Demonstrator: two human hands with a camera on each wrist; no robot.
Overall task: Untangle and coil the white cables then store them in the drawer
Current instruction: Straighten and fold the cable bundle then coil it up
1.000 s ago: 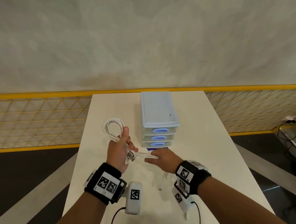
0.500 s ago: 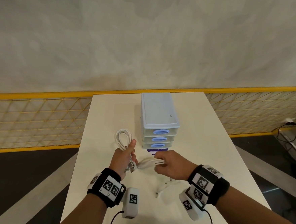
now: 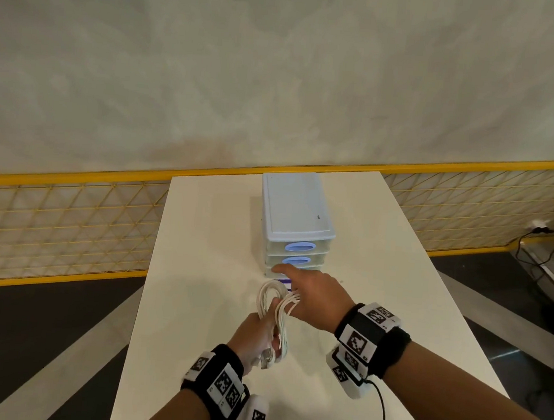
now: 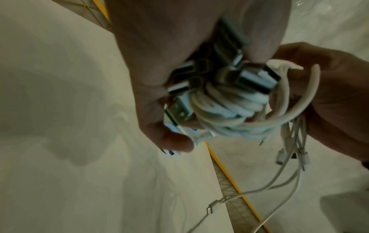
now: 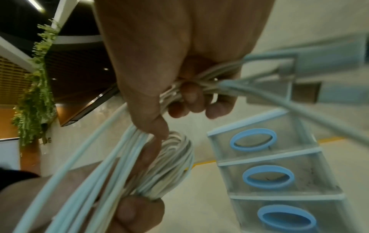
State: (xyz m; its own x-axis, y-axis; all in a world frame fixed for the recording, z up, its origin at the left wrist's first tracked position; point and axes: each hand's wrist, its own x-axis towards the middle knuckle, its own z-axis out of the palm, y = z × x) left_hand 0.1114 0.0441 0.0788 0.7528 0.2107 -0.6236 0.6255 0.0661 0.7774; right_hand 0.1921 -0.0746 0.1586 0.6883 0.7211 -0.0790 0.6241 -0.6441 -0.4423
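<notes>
Over the white table [image 3: 202, 224], your left hand [image 3: 253, 336] grips the limp, springy bundle of white cables [image 3: 274, 303] at its gathered middle (light stuff), while your right hand [image 3: 315, 297] pinches the loose strands.

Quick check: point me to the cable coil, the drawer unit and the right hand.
cable coil [image 3: 271, 293], head view, top of loop.
drawer unit [image 3: 294, 207], head view, lid.
right hand [image 3: 315, 297], head view, back of hand.

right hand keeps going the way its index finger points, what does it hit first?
Most likely the drawer unit. The right hand, gripping cable strands, extends its index finger toward the unit's lower drawer fronts. The fingertip looks at or nearly on the front; contact can't be confirmed.
</notes>
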